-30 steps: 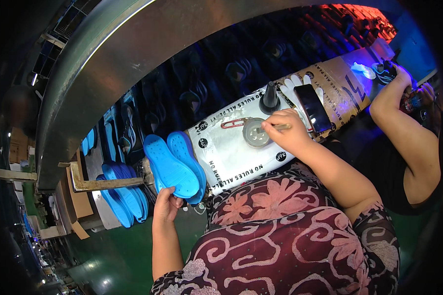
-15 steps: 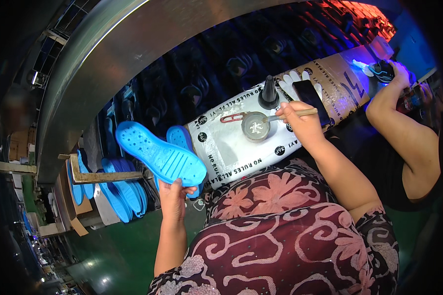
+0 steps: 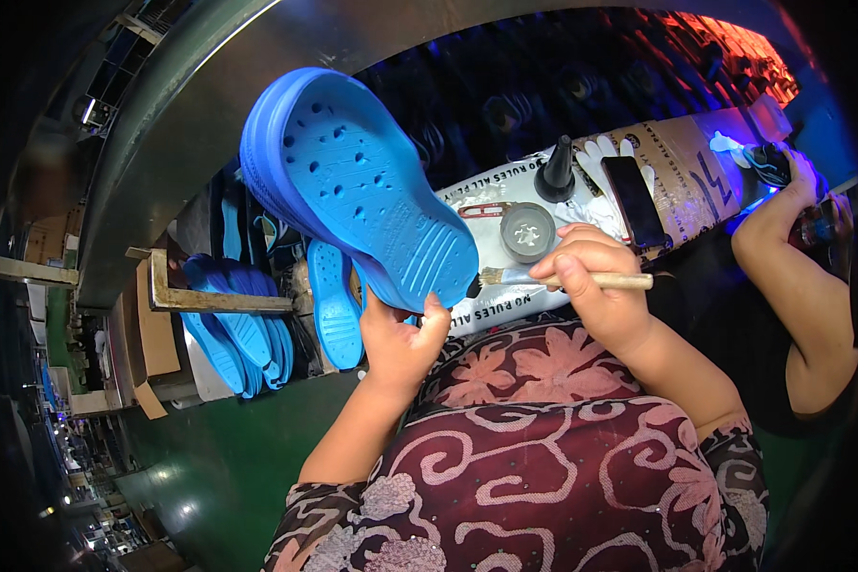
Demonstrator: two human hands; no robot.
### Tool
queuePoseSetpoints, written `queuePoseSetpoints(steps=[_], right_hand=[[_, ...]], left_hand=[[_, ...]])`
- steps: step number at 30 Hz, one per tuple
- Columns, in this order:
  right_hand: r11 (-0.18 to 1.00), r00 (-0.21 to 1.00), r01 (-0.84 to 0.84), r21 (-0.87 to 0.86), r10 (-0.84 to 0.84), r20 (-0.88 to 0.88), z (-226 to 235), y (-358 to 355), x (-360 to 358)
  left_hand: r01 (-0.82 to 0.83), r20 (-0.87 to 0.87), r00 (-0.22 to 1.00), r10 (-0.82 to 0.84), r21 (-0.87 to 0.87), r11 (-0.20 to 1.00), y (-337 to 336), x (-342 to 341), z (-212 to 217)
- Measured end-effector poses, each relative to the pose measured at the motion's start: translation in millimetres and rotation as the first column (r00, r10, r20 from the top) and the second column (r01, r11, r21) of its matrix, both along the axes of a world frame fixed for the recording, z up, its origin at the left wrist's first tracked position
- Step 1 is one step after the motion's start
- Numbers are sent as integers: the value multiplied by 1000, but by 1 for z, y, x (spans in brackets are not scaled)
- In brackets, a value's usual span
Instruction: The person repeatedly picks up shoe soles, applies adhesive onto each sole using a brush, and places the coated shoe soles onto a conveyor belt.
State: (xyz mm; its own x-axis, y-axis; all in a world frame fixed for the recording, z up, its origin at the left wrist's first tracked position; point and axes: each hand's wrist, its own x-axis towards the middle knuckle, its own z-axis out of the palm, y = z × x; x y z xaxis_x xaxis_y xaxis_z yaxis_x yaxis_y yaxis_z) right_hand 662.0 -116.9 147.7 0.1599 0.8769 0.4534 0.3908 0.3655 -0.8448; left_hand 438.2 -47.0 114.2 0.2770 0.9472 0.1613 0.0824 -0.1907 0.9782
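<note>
My left hand [image 3: 398,345] grips blue shoe soles [image 3: 338,176] by the heel end, thumb on the upper face. The layered edge at the far left looks like several soles nested together. The top one shows small holes at the toe part and ridges toward the heel. In my right hand [image 3: 601,286] is a brush [image 3: 629,280] with a wooden handle, closed between thumb and fingers. Its bristles point left, close to the heel edge; whether they touch cannot be made out. Just beyond the brush stands a round cup [image 3: 527,232] holding greyish-white stuff.
A white-wrapped board [image 3: 510,310] carries a black cone-shaped bottle [image 3: 556,172], a red-edged tool [image 3: 481,211], white gloves [image 3: 602,153] and a phone [image 3: 636,202]. More blue soles [image 3: 234,334] hang left by a metal bar [image 3: 219,301]. A co-worker's arm [image 3: 791,257] is at right.
My left hand has raised the soles nearer and turned them; a thicker layered edge now shows. My right hand has brought the brush from over the cup down toward the heel.
</note>
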Motion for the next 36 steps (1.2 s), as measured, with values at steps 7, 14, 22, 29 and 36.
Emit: queuePoseSetpoints(steps=[7,14,22,29,36], right_hand=[[995,982,-19,96,1,187,-5,5,-9],[998,974,11,55,-23,227,-4,2,-7],[997,963,9,74,-28,270,-6,7,-7],[997,957,50,58,-64,282,-5,4,-4],[999,962,-15,44,3,272,-7,2,-10]], left_hand=[[31,0,1000,-31,163,986,0,8,4],[9,-4,1000,-9,135,991,1,7,3],[26,-54,998,-17,166,986,0,9,2],[1,-36,999,4,143,990,1,11,-2],[0,10,1000,-2,171,985,4,14,-6]])
